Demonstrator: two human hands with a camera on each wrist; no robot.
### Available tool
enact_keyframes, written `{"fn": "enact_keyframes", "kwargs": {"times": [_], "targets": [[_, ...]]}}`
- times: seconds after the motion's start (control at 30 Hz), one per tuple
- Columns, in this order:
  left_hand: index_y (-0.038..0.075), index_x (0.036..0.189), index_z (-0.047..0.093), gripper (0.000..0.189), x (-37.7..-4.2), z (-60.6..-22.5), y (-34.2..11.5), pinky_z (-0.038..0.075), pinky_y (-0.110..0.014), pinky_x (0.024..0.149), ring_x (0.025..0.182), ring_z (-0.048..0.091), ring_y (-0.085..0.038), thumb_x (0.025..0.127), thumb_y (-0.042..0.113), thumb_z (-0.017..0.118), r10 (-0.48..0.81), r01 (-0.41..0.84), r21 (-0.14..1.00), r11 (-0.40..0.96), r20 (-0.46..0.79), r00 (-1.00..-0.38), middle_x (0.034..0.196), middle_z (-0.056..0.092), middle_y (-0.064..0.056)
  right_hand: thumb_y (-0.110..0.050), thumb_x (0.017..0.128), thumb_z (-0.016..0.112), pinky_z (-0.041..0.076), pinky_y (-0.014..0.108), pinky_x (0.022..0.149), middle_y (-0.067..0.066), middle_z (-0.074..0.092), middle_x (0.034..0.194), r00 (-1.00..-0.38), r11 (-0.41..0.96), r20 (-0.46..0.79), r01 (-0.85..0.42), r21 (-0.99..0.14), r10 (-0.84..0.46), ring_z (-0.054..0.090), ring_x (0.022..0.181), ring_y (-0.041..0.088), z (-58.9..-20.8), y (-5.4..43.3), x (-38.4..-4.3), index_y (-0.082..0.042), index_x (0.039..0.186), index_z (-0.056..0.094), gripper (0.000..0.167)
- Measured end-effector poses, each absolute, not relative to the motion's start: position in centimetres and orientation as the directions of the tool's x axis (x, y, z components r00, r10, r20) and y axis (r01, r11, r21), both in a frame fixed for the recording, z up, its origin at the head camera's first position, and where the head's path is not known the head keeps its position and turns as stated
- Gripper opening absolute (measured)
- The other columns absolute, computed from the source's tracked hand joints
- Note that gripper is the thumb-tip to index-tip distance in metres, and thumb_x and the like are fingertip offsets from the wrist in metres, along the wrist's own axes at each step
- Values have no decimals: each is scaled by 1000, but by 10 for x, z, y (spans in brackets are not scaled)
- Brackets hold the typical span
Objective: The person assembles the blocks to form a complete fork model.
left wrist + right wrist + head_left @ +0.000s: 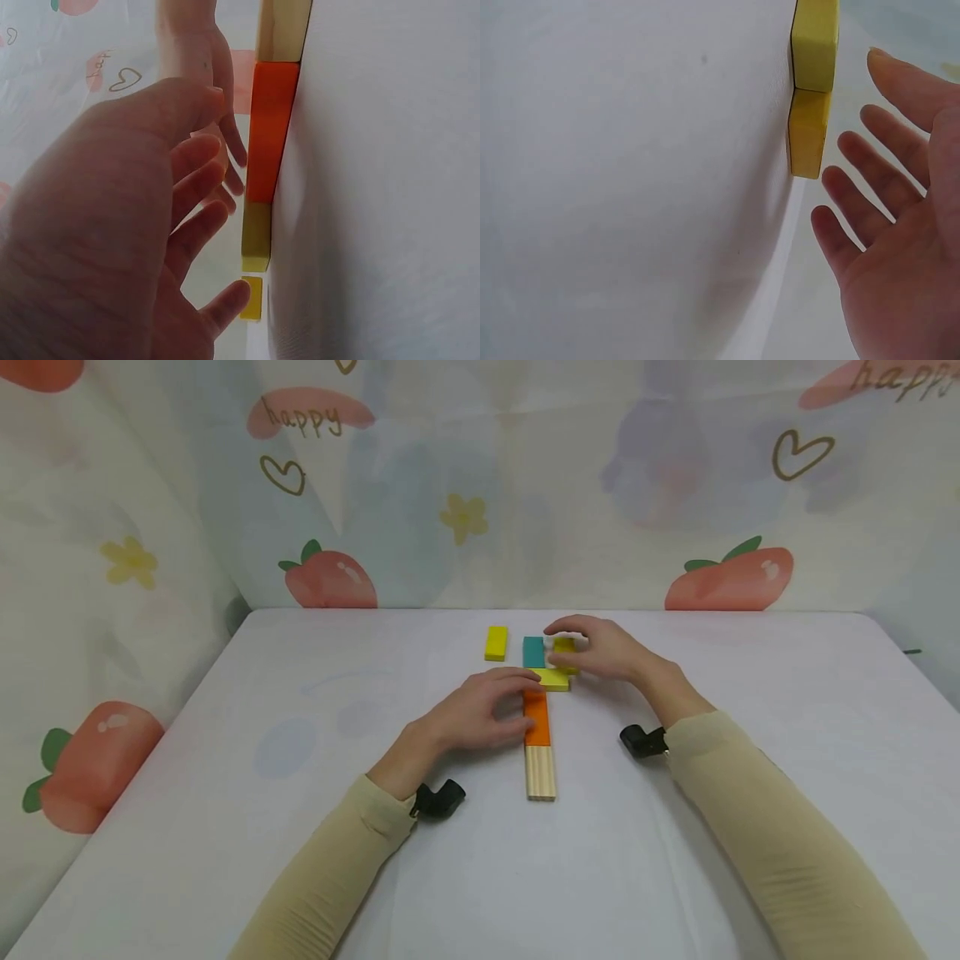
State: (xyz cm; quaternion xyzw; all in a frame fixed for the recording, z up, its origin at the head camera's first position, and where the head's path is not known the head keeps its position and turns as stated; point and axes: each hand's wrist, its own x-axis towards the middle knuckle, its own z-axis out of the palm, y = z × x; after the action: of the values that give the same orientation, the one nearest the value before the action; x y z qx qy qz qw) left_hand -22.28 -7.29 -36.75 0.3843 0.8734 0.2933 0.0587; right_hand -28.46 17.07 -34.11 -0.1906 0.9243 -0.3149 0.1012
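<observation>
Flat blocks lie on the white tabletop in the head view: a plain wood block (540, 775), an orange block (538, 727), a pale yellow block (553, 680) set crosswise, and a teal block (533, 652) beyond it. A deeper yellow block (566, 646) beside the teal one is partly covered by my right hand (600, 649). My left hand (483, 710) hovers at the left of the orange block, covering part of it and the pale yellow block's left end. Both hands hold nothing, with loosely bent, spread fingers; the right wrist view shows its hand apart from the yellow block (808, 135).
Another yellow block (496, 643) lies separately, left of the teal one. Patterned cloth (525, 485) hangs behind the table's far edge and along the left side. Black wrist devices (441, 800) sit below both hands, at the sleeve cuffs.
</observation>
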Motion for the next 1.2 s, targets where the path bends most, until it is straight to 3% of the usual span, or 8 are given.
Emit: {"fn": "enact_keyframes", "kwargs": {"times": [0.77, 1.2], "targets": [[11, 137, 61, 44, -227, -366, -82, 33, -33, 114, 135, 44, -17, 95, 20, 70, 623, 616, 576, 538, 221, -750, 142, 56, -1, -26, 96, 70, 25, 59, 116, 10, 49, 149, -879, 689, 7, -379, -618, -477, 37, 141, 33, -344, 176, -268, -9, 144, 54, 53], [11, 138, 61, 43, -234, -364, -84, 31, -36, 116, 138, 41, -18, 97, 21, 69, 581, 592, 573, 567, 232, -780, 142, 56, -1, -27, 95, 71, 25, 60, 115, 13, 46, 152, -873, 706, -15, -384, -596, -488, 34, 143, 35, -342, 172, -260, -9, 145, 53, 57]]}}
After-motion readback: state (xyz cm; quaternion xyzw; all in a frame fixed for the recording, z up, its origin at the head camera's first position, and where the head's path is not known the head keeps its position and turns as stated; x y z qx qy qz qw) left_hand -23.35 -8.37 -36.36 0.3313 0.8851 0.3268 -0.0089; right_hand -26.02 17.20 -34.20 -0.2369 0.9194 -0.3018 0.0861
